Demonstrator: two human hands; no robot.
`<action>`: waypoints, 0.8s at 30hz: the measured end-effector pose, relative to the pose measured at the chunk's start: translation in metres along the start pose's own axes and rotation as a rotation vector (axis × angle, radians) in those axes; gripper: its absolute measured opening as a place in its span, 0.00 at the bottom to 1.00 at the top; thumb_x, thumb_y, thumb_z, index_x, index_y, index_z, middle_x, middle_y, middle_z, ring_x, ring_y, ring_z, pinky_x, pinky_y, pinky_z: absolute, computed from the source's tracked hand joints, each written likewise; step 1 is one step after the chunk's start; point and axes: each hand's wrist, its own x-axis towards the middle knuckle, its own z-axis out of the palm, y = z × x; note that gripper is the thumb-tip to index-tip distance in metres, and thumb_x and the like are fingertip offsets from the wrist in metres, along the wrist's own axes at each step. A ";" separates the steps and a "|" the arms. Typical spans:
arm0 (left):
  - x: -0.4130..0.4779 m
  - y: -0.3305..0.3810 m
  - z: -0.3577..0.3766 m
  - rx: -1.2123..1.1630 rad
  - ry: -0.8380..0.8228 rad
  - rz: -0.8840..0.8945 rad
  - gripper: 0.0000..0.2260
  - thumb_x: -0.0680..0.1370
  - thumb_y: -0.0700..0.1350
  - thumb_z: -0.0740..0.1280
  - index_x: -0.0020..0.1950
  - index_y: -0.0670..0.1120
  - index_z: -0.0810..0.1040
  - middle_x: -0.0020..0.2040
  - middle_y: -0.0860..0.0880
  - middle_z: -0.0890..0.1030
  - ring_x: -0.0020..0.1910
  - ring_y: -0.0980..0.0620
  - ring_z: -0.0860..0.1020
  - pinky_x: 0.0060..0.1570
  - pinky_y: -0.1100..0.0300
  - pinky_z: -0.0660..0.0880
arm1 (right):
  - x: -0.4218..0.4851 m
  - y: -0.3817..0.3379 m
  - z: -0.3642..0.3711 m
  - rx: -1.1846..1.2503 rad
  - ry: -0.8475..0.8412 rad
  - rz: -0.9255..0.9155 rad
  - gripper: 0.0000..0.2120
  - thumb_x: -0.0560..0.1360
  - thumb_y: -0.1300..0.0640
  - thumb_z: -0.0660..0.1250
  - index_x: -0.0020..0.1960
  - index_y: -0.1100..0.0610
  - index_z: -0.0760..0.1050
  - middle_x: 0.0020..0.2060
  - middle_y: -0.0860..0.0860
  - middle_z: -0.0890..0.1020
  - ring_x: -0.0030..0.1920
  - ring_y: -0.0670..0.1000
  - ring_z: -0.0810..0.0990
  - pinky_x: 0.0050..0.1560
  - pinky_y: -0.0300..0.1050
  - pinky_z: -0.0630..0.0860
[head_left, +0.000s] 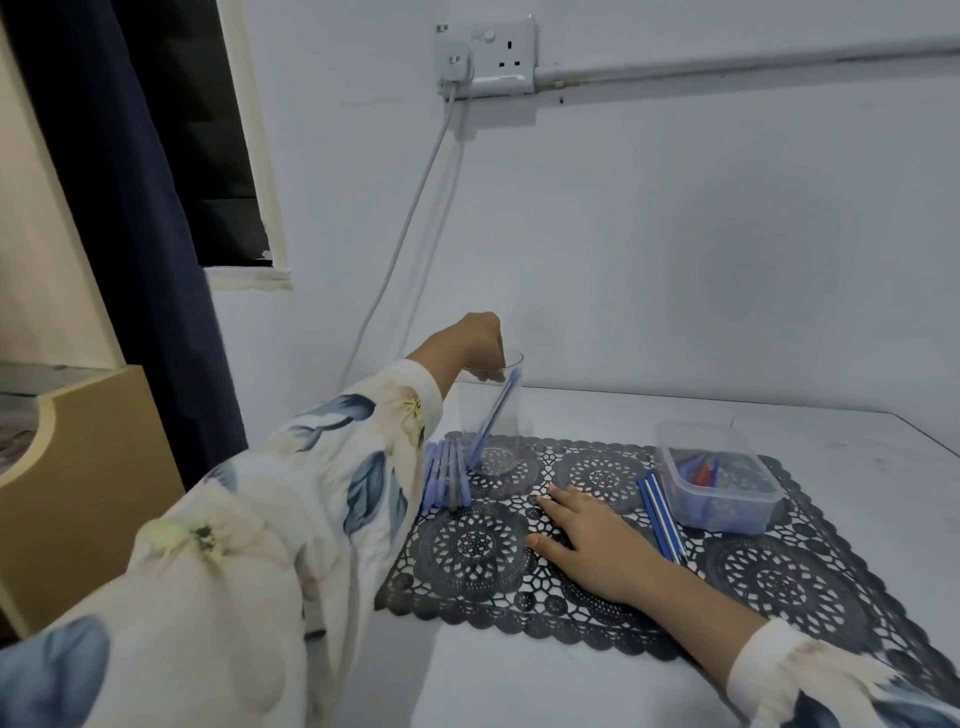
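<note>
Pen of slim blue plastic (494, 414), likely light, stiff, slick, leans in clear tumbler (511, 428); pinch near top, where curled fingers (487, 371) of left hand (475, 338) sit, grip indeterminate.

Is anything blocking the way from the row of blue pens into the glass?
Nothing visible does. The row of blue pens lies just beside the glass; only the left hand sits over its rim, and one pen leans inside, leaving room.
</note>
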 end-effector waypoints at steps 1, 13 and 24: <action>0.003 0.000 0.002 -0.016 -0.035 -0.009 0.09 0.69 0.41 0.74 0.46 0.37 0.82 0.36 0.45 0.83 0.39 0.52 0.83 0.49 0.58 0.79 | 0.000 0.000 0.000 -0.002 0.001 -0.001 0.32 0.77 0.37 0.50 0.76 0.52 0.52 0.75 0.49 0.53 0.75 0.49 0.50 0.74 0.47 0.48; 0.007 0.006 0.007 -0.099 -0.184 0.013 0.11 0.72 0.35 0.62 0.33 0.43 0.82 0.40 0.44 0.84 0.41 0.47 0.84 0.51 0.53 0.79 | 0.001 0.001 -0.001 0.000 -0.010 0.000 0.32 0.78 0.37 0.50 0.76 0.52 0.51 0.76 0.49 0.52 0.75 0.49 0.48 0.73 0.47 0.46; 0.006 -0.006 0.008 -0.211 0.174 0.135 0.12 0.73 0.38 0.67 0.29 0.41 0.74 0.28 0.44 0.78 0.28 0.54 0.79 0.35 0.66 0.74 | -0.001 0.000 -0.002 -0.010 -0.016 -0.001 0.32 0.78 0.37 0.49 0.76 0.52 0.52 0.76 0.49 0.52 0.75 0.49 0.49 0.73 0.47 0.47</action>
